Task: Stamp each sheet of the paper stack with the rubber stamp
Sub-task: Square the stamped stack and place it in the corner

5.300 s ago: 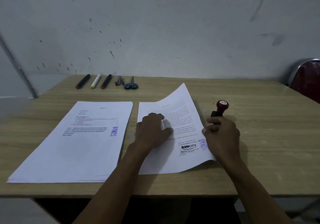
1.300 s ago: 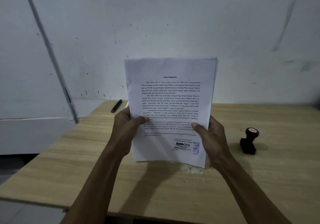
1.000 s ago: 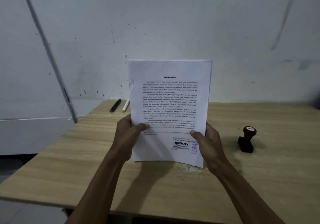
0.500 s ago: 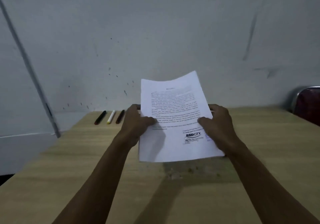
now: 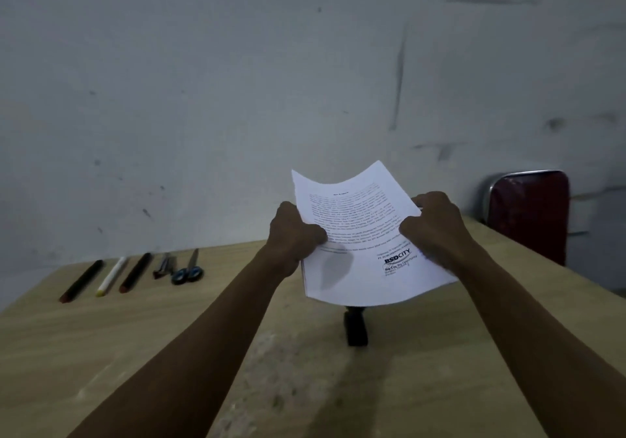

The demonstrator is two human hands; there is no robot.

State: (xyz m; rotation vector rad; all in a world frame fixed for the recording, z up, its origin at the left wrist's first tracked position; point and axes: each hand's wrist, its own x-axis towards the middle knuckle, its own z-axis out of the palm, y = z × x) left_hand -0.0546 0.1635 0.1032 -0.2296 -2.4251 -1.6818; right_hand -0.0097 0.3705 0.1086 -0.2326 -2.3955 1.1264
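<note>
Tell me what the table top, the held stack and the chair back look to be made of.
Table top: pale wood or wood-look laminate, matte; faint grain lines show. Paper stack: thin white printed paper, sagging between both hands. Chair back: dark red padding, likely vinyl, in a shiny metal frame; blurred, so unsure.

A light wooden desk (image 5: 101,353) stands against a grey-white marked wall (image 5: 203,82). At its far left edge lie in a row a black marker (image 5: 81,281), a white marker with yellow tip (image 5: 111,276), a dark marker with red tip (image 5: 134,272), a small grey tool (image 5: 162,265) and blue-handled scissors (image 5: 188,270). On the right stands a dark red chair with metal frame (image 5: 528,214).
</note>
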